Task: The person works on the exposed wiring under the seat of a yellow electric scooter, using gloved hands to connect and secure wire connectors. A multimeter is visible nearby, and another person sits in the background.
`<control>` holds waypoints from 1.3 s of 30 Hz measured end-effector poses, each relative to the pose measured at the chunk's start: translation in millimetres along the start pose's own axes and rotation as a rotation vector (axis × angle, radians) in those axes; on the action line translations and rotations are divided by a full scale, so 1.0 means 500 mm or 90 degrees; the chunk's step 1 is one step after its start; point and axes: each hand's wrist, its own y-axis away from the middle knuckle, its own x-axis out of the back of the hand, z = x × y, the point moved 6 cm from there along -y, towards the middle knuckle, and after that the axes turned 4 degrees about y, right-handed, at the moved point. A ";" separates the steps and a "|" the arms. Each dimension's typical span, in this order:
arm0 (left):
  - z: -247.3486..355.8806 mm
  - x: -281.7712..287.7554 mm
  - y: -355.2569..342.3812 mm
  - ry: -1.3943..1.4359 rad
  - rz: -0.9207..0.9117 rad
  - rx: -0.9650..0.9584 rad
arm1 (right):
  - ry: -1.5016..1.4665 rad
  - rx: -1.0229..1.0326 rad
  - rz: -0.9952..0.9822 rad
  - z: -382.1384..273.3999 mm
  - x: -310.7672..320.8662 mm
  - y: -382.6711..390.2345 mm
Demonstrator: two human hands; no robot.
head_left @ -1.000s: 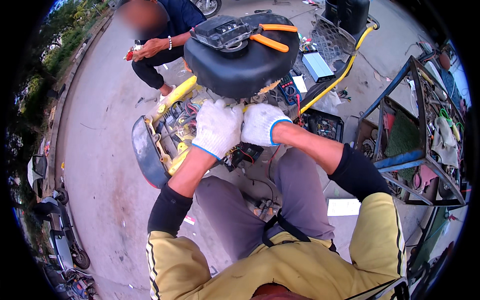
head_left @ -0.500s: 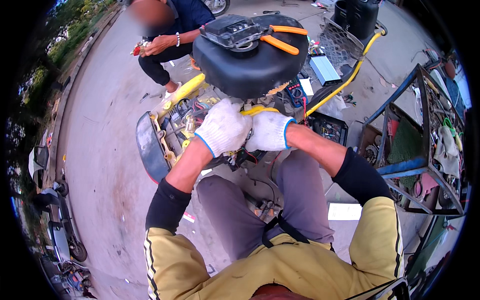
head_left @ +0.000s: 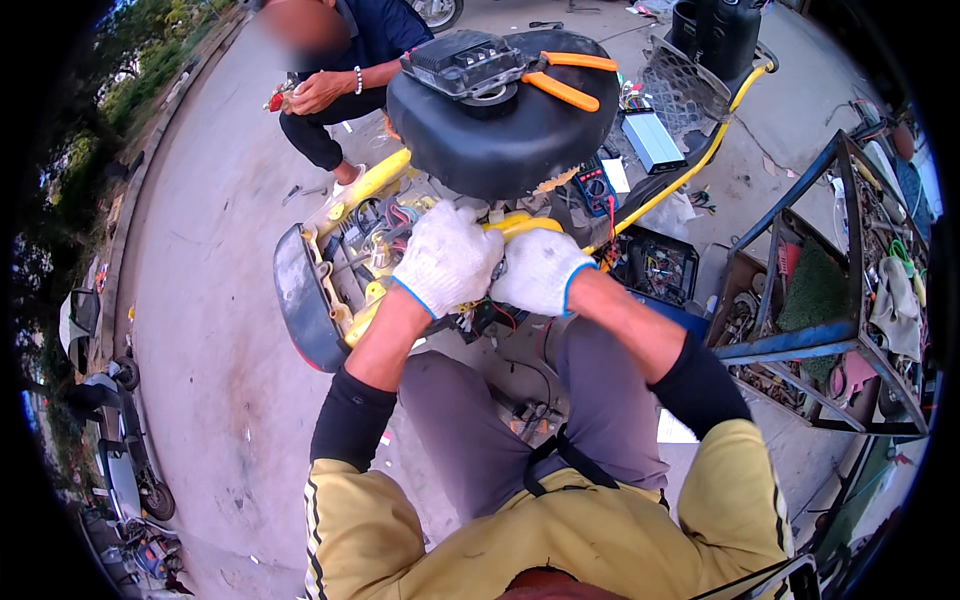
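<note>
My left hand (head_left: 445,258), in a white knit glove with blue cuff, is closed low over the scooter's opened rear body (head_left: 366,245), among wires and yellow frame parts. My right hand (head_left: 540,272), gloved the same way, is closed right beside it, just below a curved yellow part (head_left: 530,222); their fingers hide what they grip, and a small metallic bit shows between them. Above them the black seat (head_left: 480,150) carries a black electronic unit (head_left: 450,62) and orange-handled pliers (head_left: 570,90). Loose wiring hangs below my hands.
A co-worker (head_left: 385,35) crouches at upper left holding a small red object. At right stand a silver box (head_left: 650,137), a multimeter (head_left: 592,185), a black tray (head_left: 660,260) of parts and a cluttered metal cart (head_left: 830,335). A parked scooter (head_left: 130,470) is at far left.
The seat and scooter have shifted rightward in the view since a second ago. My gloved hands stay together at the same spot, my right hand and forearm now slightly lower.
</note>
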 end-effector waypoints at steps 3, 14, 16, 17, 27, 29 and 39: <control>-0.007 -0.001 -0.001 0.011 -0.011 -0.017 | 0.000 0.086 -0.074 0.002 0.023 -0.014; 0.005 -0.001 -0.004 -0.044 0.064 0.054 | 0.005 -0.081 0.065 -0.001 0.001 0.009; 0.000 -0.018 0.020 -0.047 0.048 0.064 | 0.007 0.001 0.050 -0.001 0.000 0.006; 0.002 -0.015 0.021 -0.036 0.074 0.048 | 0.028 0.017 0.017 0.002 0.005 -0.002; 0.011 0.020 0.016 -0.047 0.040 -0.025 | -0.021 -0.034 0.155 -0.019 -0.008 0.037; 0.012 0.038 0.019 -0.025 -0.012 -0.017 | -0.002 -0.042 0.144 -0.022 -0.011 0.046; 0.023 0.030 0.046 -0.068 0.048 -0.059 | -0.186 0.013 -0.182 0.007 -0.022 -0.007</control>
